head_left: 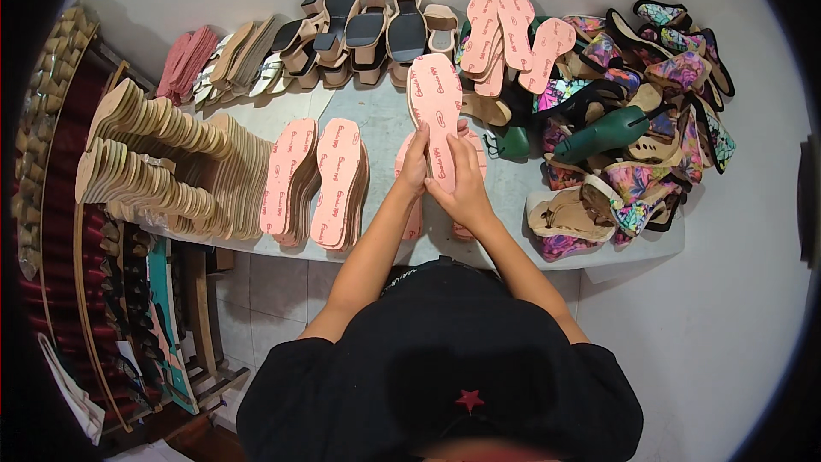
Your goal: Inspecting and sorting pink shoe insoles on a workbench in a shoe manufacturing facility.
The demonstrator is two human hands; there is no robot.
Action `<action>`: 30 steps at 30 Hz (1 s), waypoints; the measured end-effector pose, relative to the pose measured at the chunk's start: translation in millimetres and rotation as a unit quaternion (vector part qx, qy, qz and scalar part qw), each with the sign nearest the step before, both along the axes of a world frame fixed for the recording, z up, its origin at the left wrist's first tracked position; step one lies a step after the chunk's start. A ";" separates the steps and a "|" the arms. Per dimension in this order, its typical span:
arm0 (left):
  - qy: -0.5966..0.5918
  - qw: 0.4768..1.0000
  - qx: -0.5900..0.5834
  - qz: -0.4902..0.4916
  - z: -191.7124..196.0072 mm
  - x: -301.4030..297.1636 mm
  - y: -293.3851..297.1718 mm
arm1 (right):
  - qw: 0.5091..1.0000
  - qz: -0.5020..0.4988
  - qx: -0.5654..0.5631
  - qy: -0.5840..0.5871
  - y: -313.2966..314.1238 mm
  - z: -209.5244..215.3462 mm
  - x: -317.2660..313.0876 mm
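Both hands hold one pink insole [438,94] with red print, raised over the table with its broad toe end pointing away from me. A pale edge shows along its left side. My left hand [416,161] grips the left edge near the heel. Fingers of my right hand [457,175] lie across the heel part, with the thumb at its edge. Under and beside my hands, more pink insoles [412,221] lie on the table, partly hidden. To the left stand two neat stacks of pink insoles, a nearer-to-hand stack [340,175] and another stack [289,173].
Long rows of beige insoles [239,171] stand at the table's left. Black-soled heeled sandals [365,30] line the back. Loose pink insoles [516,26] lie at the back right. Floral shoes [680,77] and a green shoe last [603,133] are heaped on the right. A rack [162,316] stands lower left.
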State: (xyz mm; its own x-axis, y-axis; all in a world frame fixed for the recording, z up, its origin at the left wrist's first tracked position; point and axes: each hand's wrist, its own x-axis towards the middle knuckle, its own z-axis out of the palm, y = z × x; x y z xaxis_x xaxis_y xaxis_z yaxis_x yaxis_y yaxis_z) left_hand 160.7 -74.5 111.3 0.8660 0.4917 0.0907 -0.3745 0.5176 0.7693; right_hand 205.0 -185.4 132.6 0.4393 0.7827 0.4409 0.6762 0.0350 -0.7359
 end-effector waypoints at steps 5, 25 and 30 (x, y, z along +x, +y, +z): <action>0.005 1.000 -0.024 -0.008 -11.4 -15.2 6.7 | 0.999 0.019 -0.025 0.032 -1.6 -0.8 -17.2; 0.435 0.784 0.413 0.162 -92.9 -72.9 14.9 | 0.963 -0.049 -0.149 0.221 11.6 -127.0 -37.7; 0.517 0.706 0.460 0.152 -80.5 -69.2 9.9 | 0.950 -0.113 -0.227 0.182 19.9 -122.6 -40.4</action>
